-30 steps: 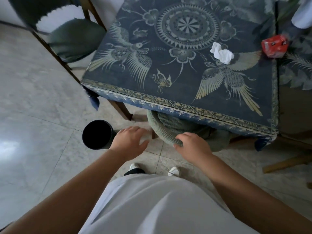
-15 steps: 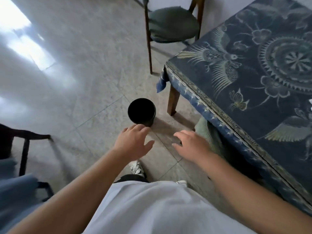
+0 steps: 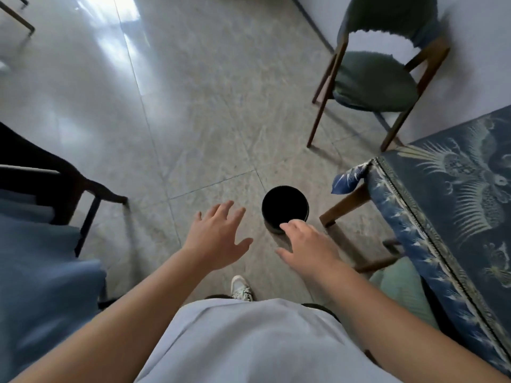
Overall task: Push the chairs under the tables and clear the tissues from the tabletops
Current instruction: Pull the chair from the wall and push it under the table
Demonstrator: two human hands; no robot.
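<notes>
Floor (image 3: 193,92): large glossy grey stone-look tiles, with bright window glare at upper left. Far left, one dark-framed chair with a blue seat pad (image 3: 41,272), standing clear of any desk. Centre, left hand (image 3: 218,239) empty, fingers spread wide above the floor. Beside it, right hand (image 3: 307,247) empty, fingers extended and relaxed, its fingertips overlapping the near rim of one round black bin (image 3: 284,207) on the floor; contact cannot be confirmed. Upper right, one wooden chair with a green cushioned seat (image 3: 373,81), standing out from the desk, against a white wall. Right edge, one desk under a dark blue bird-patterned cloth (image 3: 456,203). Beneath its near edge, a second green-cushioned seat (image 3: 398,286) is partly tucked in. Chairs counted: three. No tissues in view.
</notes>
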